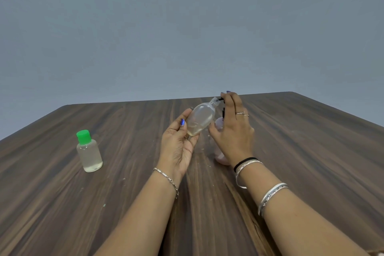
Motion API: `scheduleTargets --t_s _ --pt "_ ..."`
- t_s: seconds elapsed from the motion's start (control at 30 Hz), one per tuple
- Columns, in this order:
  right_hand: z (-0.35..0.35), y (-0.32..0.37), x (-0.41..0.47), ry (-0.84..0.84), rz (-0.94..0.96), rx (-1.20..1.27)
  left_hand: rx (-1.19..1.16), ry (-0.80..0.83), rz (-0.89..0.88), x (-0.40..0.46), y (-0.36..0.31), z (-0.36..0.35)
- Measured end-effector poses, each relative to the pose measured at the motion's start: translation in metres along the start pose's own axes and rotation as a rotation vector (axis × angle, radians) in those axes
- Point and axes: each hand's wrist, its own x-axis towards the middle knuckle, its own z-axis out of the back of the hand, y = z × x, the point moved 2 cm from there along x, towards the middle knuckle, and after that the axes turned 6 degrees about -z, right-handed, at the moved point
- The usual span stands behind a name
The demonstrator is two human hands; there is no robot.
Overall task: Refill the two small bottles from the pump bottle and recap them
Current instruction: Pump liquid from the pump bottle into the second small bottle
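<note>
My left hand (176,147) holds a small clear bottle (199,120) with no cap, tilted so its open neck meets the black nozzle of the pump bottle (219,124). A little pale liquid lies in its lower end. My right hand (232,131) covers the pump bottle, fingers resting on the black pump head, thumb against its pinkish body. Most of that bottle is hidden behind my hand. A second small clear bottle (89,155) with a green cap stands upright at the left, partly filled with pale liquid.
A dark wood-grain table (311,162) carries everything; its far edge runs just behind my hands. Small pale specks lie on the wood near the middle. A plain grey wall rises behind.
</note>
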Motion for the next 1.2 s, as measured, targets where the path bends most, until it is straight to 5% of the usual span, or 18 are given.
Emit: scheduleTargets --t_s 1.2 --pt "-0.0032 -0.002 -0.0004 -0.045 0.021 -0.06 -0.008 -0.002 -0.007 0.0002 0.0002 0.0001"
